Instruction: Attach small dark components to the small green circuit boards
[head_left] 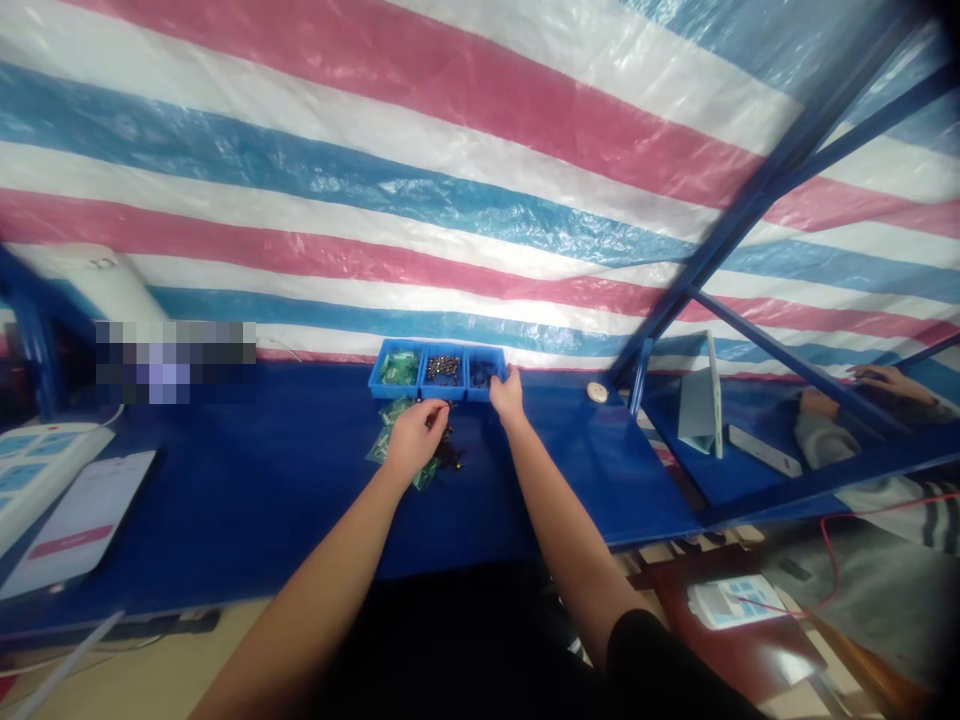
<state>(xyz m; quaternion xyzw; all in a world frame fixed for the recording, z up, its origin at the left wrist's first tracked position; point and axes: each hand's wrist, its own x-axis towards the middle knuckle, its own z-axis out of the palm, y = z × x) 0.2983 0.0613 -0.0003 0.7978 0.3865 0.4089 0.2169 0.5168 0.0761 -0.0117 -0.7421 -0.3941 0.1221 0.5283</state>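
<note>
Three small blue bins stand in a row against the striped sheet. Small green pieces fill the left bin, shiny dark metal-like parts lie in the middle bin, and dark pieces lie in the right bin. My right hand grips the right bin at its front right corner, thumb over the rim. In front of the bins my left hand is closed in a pinch; what its fingertips hold is too small to name. Beside and under it lie loose green pieces and a heap of small dark parts.
A phone and a white power strip lie at the left of the blue table. A round cream object sits near the blue metal frame. Beyond it are a tablet and another person's hands.
</note>
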